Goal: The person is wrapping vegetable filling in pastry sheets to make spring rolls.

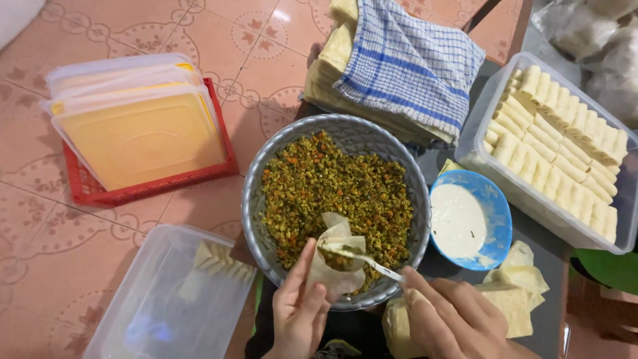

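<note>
Taking the grey bowl [266,166] of chopped green and orange filling [332,193] as the landmark: to its left a red basket [86,189] holds stacked lids [139,126], and below left of it lies a clear box [159,299] with a few folded pastries [222,262]. At the bowl's near rim the left hand [299,309] grips a folded wrapper [339,266] between thumb and fingers. The right hand [452,319] is closed around a spoon [362,256], whose tip rests in the wrapper. Above the bowl a checked cloth [412,66] covers stacked sheets. Right of the bowl sits a blue bowl [495,206] of white paste, then a tub [478,133] of filled rolls [558,149].
</note>
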